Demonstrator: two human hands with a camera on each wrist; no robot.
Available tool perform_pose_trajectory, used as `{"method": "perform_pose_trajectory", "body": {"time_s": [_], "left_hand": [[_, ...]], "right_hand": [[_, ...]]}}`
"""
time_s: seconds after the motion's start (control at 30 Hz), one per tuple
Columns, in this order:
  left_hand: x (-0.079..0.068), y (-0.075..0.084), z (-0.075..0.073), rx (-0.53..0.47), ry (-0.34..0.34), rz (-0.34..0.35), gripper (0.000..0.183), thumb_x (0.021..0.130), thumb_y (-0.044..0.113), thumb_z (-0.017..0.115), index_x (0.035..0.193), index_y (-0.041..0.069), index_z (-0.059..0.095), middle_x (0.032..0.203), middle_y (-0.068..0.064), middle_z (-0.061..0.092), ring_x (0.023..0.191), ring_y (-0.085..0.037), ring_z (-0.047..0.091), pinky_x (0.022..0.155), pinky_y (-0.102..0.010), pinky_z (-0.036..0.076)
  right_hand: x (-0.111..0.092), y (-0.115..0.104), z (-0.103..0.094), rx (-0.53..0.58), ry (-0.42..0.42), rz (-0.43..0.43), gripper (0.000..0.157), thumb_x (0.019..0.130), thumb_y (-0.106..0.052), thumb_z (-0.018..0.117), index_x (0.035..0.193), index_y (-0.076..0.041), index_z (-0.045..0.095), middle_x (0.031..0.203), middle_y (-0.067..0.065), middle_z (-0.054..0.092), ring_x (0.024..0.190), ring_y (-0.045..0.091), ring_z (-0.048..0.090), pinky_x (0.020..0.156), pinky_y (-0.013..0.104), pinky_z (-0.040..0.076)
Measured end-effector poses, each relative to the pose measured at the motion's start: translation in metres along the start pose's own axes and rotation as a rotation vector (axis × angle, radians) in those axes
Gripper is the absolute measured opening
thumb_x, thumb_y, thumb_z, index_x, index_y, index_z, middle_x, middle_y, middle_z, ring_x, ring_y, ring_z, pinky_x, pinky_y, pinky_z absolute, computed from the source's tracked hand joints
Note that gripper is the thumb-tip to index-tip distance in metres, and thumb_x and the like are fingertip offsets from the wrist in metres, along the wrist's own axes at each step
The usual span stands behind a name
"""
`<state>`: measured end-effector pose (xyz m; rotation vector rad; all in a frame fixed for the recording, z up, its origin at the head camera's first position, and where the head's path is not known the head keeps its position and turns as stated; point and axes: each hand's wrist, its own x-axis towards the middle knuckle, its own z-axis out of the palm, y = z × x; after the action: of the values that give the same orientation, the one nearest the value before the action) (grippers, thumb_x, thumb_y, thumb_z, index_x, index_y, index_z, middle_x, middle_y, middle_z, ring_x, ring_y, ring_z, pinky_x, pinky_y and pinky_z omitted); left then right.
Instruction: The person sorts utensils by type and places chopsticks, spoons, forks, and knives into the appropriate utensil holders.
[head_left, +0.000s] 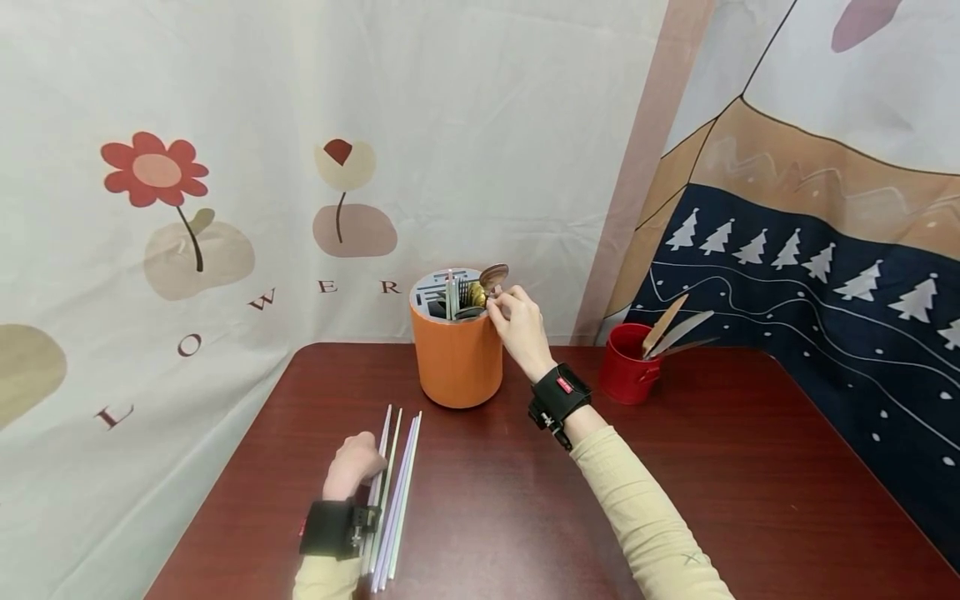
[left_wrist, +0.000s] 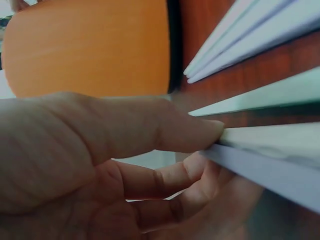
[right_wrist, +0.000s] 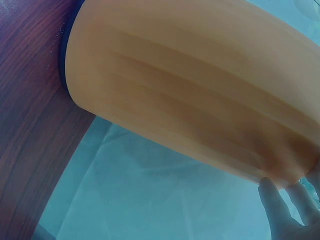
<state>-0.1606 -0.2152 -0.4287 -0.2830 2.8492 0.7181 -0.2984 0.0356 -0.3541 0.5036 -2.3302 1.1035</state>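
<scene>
In the head view, my left hand (head_left: 357, 458) is over the left side of a loose row of pale drinking straws (head_left: 405, 500) on the table. Thumb and fingers pinch a whitish straw (left_wrist: 270, 137) and a lilac straw (left_wrist: 270, 170) in the left wrist view; a pale green straw (left_wrist: 260, 97) lies beside them. My right hand (head_left: 522, 329) is up at the rim of an orange utensil holder (head_left: 459, 362), its fingertips pinching a bronze-coloured spoon (head_left: 493, 276) below the bowl. Fingers (right_wrist: 274, 200) overlap the holder's top end in the right wrist view, where the spoon is hidden.
Forks, spoons and several upright sticks stand in the holder's slotted top (head_left: 431, 292). A red mug (head_left: 624, 367) to the right holds a wooden-coloured utensil (head_left: 666, 323) and knives (head_left: 684, 333). Behind the brown table (head_left: 525, 500) hangs a printed cloth (head_left: 480, 125).
</scene>
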Motion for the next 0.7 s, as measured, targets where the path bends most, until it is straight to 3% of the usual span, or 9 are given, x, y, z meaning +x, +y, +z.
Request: {"method": "perform_pose_trajectory", "body": {"time_s": [0.13, 0.3, 0.47, 0.7], "left_hand": [[-0.002, 0.001, -0.009, 0.000, 0.017, 0.021, 0.005, 0.075, 0.003, 0.056, 0.072, 0.000, 0.054, 0.066, -0.010, 0.054, 0.060, -0.022, 0.053, 0.052, -0.031, 0.040], [-0.005, 0.003, -0.019, -0.011, 0.030, 0.041, 0.027, 0.076, 0.003, 0.054, 0.055, 0.011, 0.040, 0.054, -0.001, 0.042, 0.053, -0.017, 0.043, 0.050, -0.028, 0.034], [-0.012, 0.008, -0.027, -0.045, 0.047, 0.063, 0.031, 0.081, 0.004, 0.053, 0.057, 0.013, 0.035, 0.056, 0.002, 0.032, 0.055, -0.014, 0.034, 0.050, -0.027, 0.029], [-0.019, 0.019, -0.038, -0.050, 0.124, 0.092, 0.009, 0.087, 0.006, 0.057, 0.084, -0.003, 0.059, 0.073, -0.011, 0.058, 0.063, -0.019, 0.051, 0.054, -0.030, 0.041]], "right_hand": [[0.000, 0.000, 0.000, 0.000, 0.002, 0.004, 0.023, 0.096, -0.020, 0.055, 0.088, -0.004, 0.069, 0.095, 0.010, 0.057, 0.084, 0.024, 0.062, 0.073, 0.035, 0.052], [0.000, -0.001, 0.000, -0.005, 0.002, 0.013, 0.022, 0.096, -0.021, 0.056, 0.088, -0.005, 0.069, 0.094, 0.009, 0.057, 0.085, 0.024, 0.062, 0.075, 0.035, 0.053], [0.000, -0.001, 0.000, -0.018, 0.002, 0.014, 0.022, 0.096, -0.021, 0.056, 0.088, -0.005, 0.069, 0.095, 0.010, 0.057, 0.084, 0.024, 0.061, 0.072, 0.034, 0.052], [0.000, -0.001, 0.000, -0.023, 0.003, 0.005, 0.023, 0.096, -0.020, 0.055, 0.088, -0.005, 0.069, 0.094, 0.009, 0.056, 0.081, 0.023, 0.059, 0.070, 0.033, 0.051]]}}
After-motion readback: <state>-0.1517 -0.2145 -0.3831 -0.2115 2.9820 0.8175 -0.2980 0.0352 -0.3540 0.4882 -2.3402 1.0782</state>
